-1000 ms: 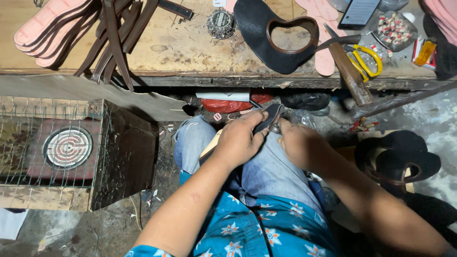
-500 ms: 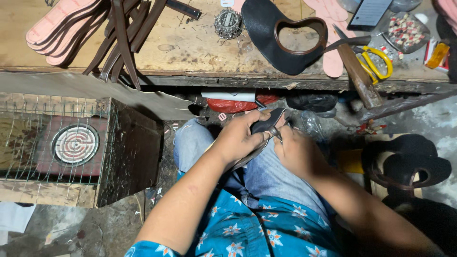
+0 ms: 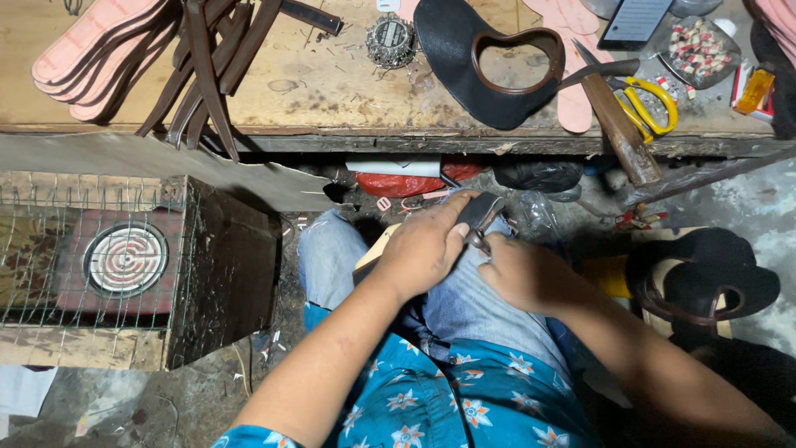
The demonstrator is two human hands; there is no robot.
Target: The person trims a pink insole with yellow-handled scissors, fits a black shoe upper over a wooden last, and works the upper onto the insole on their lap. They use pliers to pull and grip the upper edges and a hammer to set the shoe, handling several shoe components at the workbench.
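Pressure from your left hand (image 3: 427, 249) is what steadies the sandal piece (image 3: 479, 214) on your knee, so keep those fingers curled flat over it, thumb along the dark strap. Your right hand (image 3: 522, 272) is closed around a small tool at the strap's edge; what kind, you cannot tell from here. Work in short, controlled strokes away from your left thumb. The hammer (image 3: 618, 124) and yellow-handled scissors (image 3: 651, 104) lie above on the table (image 3: 332, 91).

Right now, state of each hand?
Left hand: closed, pressing a dark strap piece onto a tan sole on the lap.
Right hand: closed at the strap piece; whether it holds a tool cannot be told.
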